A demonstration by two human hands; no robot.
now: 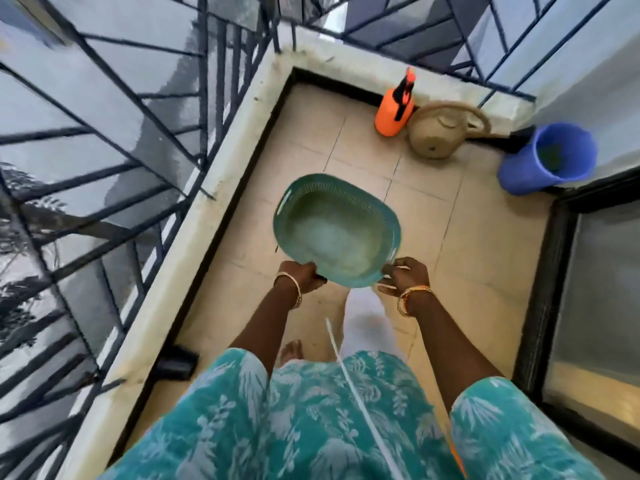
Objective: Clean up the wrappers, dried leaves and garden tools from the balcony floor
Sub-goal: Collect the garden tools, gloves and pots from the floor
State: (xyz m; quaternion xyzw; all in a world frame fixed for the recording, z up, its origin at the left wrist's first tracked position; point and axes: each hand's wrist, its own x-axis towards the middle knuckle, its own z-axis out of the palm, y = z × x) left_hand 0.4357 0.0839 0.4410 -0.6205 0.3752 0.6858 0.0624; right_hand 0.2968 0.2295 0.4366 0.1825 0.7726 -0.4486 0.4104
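Both hands, left point(300, 277) & right point(403, 276), grip empty basket point(337, 225); floor point(485, 244) looks swept; sprayer point(394, 109), can point(436, 133) left at 1 o'clock.

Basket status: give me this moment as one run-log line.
basket: held over floor, looks empty | left hand: grips near rim | right hand: grips near rim | sprayer, watering can, bucket: by far wall

Bright daylight, soft shadows; motion blur, perhaps strongest centrally; edges warped.
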